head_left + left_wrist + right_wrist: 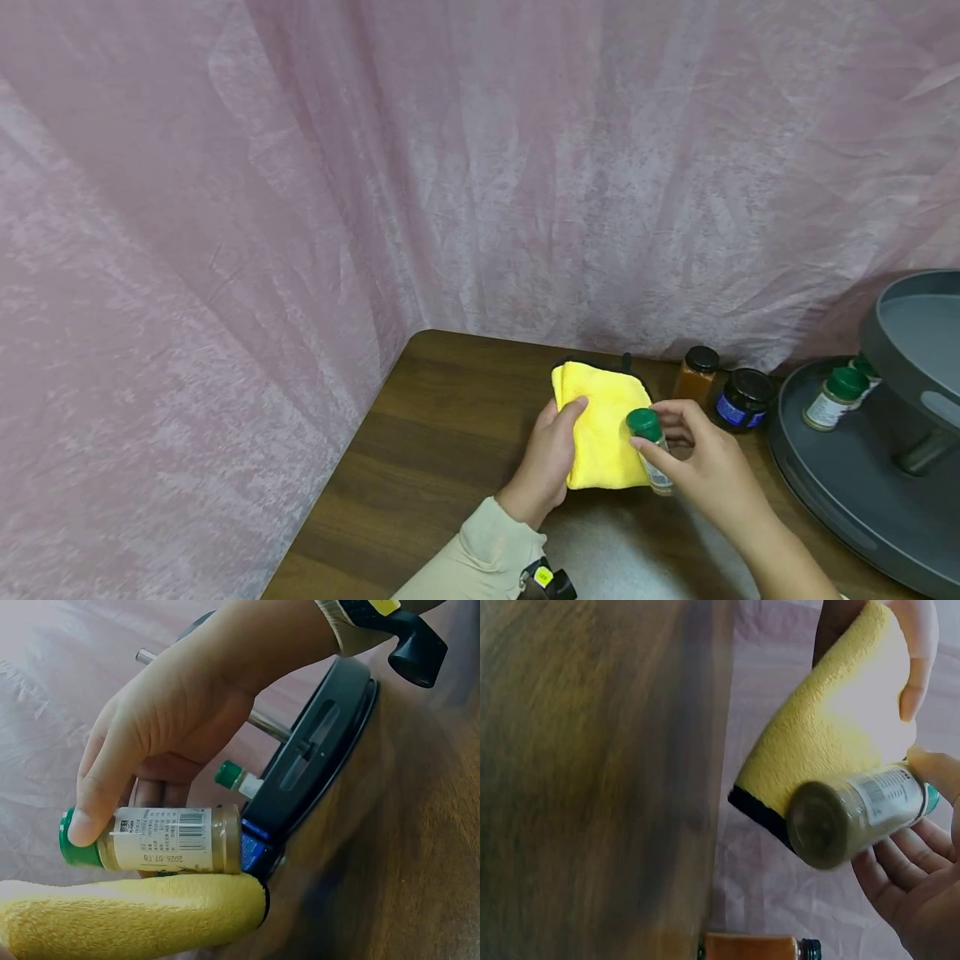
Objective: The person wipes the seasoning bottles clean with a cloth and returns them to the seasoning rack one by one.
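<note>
A folded yellow cloth (603,425) with a dark edge is held up by my left hand (551,454), thumb across its front. My right hand (705,462) grips a small spice jar (657,467) with a green cap, thumb at the cap end. In the left wrist view the jar (169,838) lies along the upper face of the cloth (135,919), its printed label and barcode showing. The right wrist view has the jar's base (819,825) overlapping the cloth's dark-edged corner.
A dark grey two-tier round rack (832,492) stands at the right, with green-capped jars (836,398) on its lower tier. Beside it are a black-lidded jar with a blue label (742,400) and an orange-brown jar (696,375). A pink curtain (525,183) hangs behind the wooden table (442,408).
</note>
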### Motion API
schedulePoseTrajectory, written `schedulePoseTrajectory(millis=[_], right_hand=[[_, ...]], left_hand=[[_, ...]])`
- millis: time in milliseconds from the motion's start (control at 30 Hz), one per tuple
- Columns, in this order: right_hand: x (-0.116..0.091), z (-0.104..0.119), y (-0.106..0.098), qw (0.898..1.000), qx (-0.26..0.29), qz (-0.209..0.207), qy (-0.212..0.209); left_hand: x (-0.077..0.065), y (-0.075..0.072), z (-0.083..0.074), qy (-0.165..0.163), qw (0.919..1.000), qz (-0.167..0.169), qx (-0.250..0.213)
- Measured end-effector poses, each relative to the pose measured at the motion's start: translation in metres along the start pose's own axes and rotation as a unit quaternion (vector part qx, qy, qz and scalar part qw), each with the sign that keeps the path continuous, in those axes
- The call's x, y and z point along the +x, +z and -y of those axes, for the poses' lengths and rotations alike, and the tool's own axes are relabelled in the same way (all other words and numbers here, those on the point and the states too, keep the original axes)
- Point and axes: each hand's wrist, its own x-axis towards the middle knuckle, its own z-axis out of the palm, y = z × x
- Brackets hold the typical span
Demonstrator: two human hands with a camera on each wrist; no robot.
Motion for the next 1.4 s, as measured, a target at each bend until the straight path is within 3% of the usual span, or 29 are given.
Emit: schedulePoseTrajectory(millis=[267,533,800,933,1033,1167,1267,1400], right_hand=[[-0.001,0.005,0.006,1.000,-0.022,0.009,0.012],[-0.002,0.006,0.008,0.998,-0.022,0.010,0.053],[-0.002,0.004,0.007,0.998,-0.045,-0.026,0.022],[-0.003,0.002,0.007,0.997,-0.066,-0.032,0.001],[-0.003,0.000,0.006,0.997,-0.071,-0.033,-0.009],[-0.003,-0.002,0.005,0.997,-0.080,-0.021,-0.004],[-0.002,-0.002,0.005,0.996,-0.094,-0.010,-0.002],[-0.003,-0.002,0.008,0.994,-0.108,-0.006,-0.011]], left_hand=[[-0.004,0.002,-0.001,-0.003,0.9994,0.012,0.033],[-0.008,0.004,0.000,0.005,0.9958,0.024,0.088],[-0.015,0.009,-0.001,0.019,0.9881,0.034,0.149],[-0.018,0.012,-0.003,0.039,0.9709,0.025,0.235],[-0.021,0.013,-0.004,0.060,0.9480,0.020,0.312],[-0.024,0.015,-0.006,0.089,0.9213,0.030,0.377],[-0.026,0.016,-0.007,0.101,0.9115,0.040,0.397],[-0.028,0.016,-0.009,0.101,0.9110,0.038,0.398]])
